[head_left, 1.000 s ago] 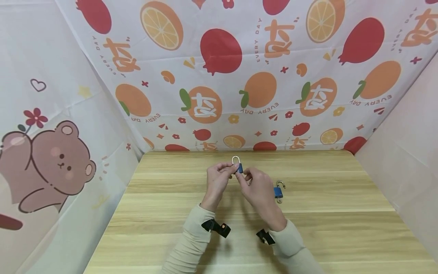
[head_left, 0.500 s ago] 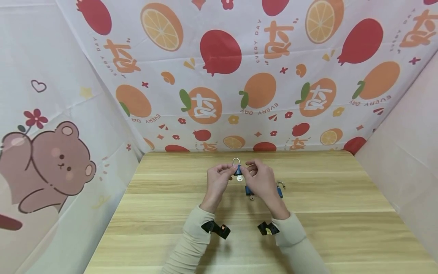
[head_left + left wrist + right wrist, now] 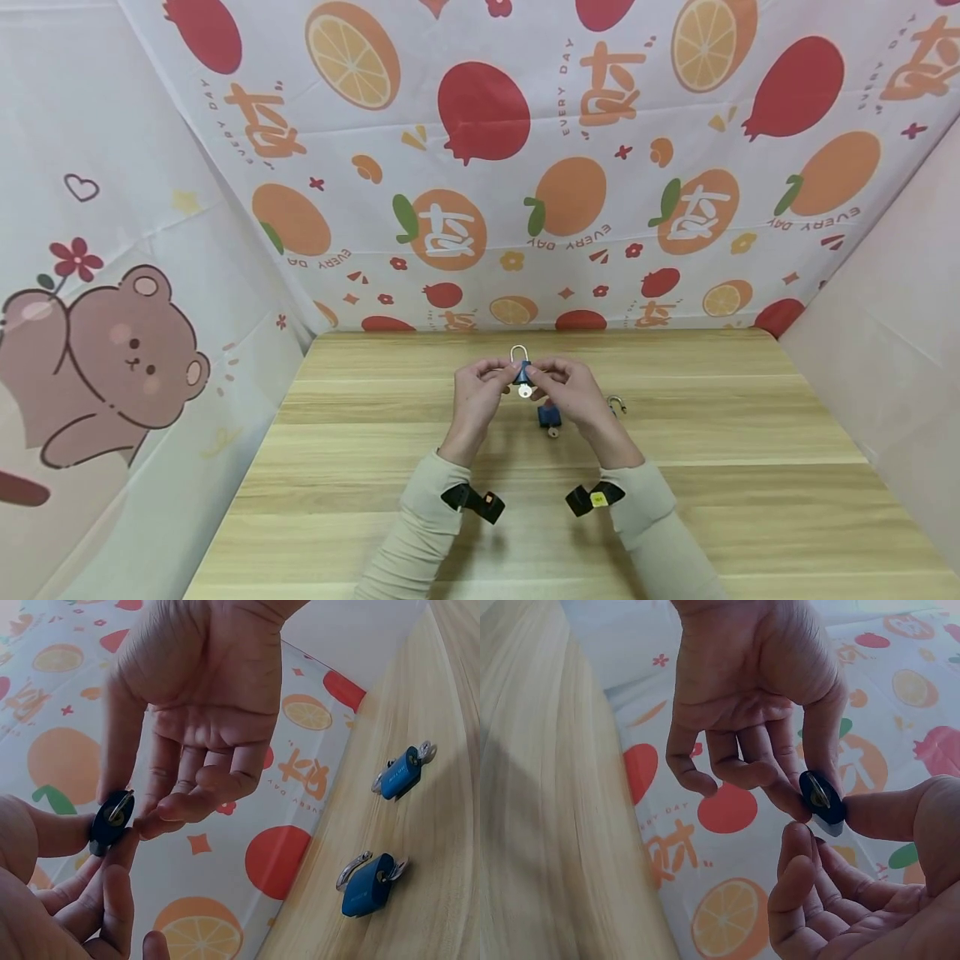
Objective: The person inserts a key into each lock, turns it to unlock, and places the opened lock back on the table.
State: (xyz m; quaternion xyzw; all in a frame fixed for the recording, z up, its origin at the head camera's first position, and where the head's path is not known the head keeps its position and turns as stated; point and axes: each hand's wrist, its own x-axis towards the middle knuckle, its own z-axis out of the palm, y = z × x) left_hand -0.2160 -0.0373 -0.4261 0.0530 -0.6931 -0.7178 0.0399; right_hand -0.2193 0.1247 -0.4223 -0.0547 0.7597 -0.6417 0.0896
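A blue padlock [image 3: 522, 375] is held up above the far part of the table, its shackle upward and a silver key [image 3: 525, 391] sticking out below. My left hand [image 3: 477, 402] pinches its left side between thumb and fingers. From the right, my right hand [image 3: 576, 402] pinches the other side. In both wrist views the padlock [image 3: 112, 821] is seen from its keyhole end, between the fingertips of the two hands. A second blue padlock [image 3: 549, 416] with a key lies on the table below. A third one's open shackle [image 3: 617, 404] shows past my right hand, which hides most of its body.
The wooden table [image 3: 360, 467] ends at a fruit-print cloth [image 3: 487, 208] hung behind it. Cloth walls also stand at left and right. Black camera mounts [image 3: 474, 502] are strapped to both wrists.
My right hand has moved from the padlock's lower end to its right side, uncovering the key. The right forearm shifted right, revealing the second padlock and covering more of the third. My left hand stays put.
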